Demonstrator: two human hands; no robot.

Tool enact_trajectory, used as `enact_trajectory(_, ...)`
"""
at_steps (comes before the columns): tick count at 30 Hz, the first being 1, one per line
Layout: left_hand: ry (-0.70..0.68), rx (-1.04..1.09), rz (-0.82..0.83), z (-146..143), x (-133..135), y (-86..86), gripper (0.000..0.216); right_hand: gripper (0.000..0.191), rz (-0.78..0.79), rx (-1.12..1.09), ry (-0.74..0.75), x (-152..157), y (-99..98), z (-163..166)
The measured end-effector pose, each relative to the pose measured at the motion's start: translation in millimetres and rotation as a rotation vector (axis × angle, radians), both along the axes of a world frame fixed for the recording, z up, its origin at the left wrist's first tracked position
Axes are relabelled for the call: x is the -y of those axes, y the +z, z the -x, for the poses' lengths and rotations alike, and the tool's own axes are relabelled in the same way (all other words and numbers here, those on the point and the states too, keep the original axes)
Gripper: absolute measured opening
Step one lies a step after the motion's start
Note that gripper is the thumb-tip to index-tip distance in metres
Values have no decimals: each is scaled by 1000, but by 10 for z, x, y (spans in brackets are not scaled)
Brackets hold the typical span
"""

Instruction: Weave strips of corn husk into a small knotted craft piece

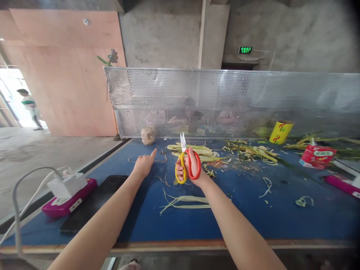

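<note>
My right hand (194,170) is closed round the handles of a pair of scissors (195,165), one loop red and the other yellow. Their blades point up and away from me and stand slightly apart. To the left, my left hand (144,165) is low over the blue table with its thumb stretched out; the other fingers are partly hidden. A thin string (161,161) lies on the table on both sides of that hand. Pale flat leaf strips (185,202) lie nearer to me, and a heap of husk-like leaves (194,150) lies beyond the scissors.
A ball of twine (147,135) stands before the perforated metal screen (168,93). At left are a black phone-like slab (95,202) and a purple power strip (70,198) with a white plug. A yellow roll (281,132) and red carton (317,156) stand right.
</note>
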State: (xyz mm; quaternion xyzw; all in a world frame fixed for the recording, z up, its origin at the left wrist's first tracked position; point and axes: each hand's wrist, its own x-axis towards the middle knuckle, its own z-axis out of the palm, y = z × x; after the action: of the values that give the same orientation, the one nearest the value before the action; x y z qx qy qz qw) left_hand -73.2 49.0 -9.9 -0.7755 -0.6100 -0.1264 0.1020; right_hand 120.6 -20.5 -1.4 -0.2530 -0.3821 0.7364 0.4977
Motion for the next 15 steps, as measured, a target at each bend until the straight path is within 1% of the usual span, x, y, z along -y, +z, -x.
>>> enact_trajectory(3,13,132,-19,43,-4,3,58,64,-4,-5,-15,-7,3,-15)
enact_trajectory(9,22,520,-45,105,5,50,50,64,-10,-9,-35,-2,4,-32)
enact_trajectory(13,52,796,36,106,-74,47,36,63,-1,1,-46,16,27,-29)
enact_trajectory(15,41,905,83,93,-104,35,32,63,1,4,-56,13,29,-21)
